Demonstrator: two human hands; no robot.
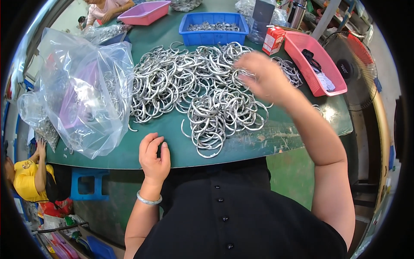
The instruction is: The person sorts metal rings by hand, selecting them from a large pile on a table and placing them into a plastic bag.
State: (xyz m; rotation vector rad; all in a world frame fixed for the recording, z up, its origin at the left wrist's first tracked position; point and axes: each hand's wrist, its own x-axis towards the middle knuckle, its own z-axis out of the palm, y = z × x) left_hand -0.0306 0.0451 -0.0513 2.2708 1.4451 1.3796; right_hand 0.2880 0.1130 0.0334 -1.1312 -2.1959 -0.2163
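A large heap of silver metal open rings (pixel 161 82), bangle-like in shape, is spread over the green table (pixel 168 151). Part of it, a smaller mound of the same rings (pixel 220 116), reaches toward the near edge. My right hand (pixel 265 77) is over the right side of the heap, its fingers bent and smeared by motion; whether a ring is in them I cannot make out. At the table's near edge rests my left hand (pixel 154 157), fingers loosely bent, thumb apart, with nothing visible in it. A pale bangle circles my left wrist.
A clear plastic bag (pixel 103 142) bulges at the left, around a purple tray. Behind the heap stands a blue bin (pixel 186 38) of small metal parts. A red carton (pixel 274 39), a pink basket (pixel 335 88) and a fan (pixel 345 69) are at the right. Two other people sit nearby.
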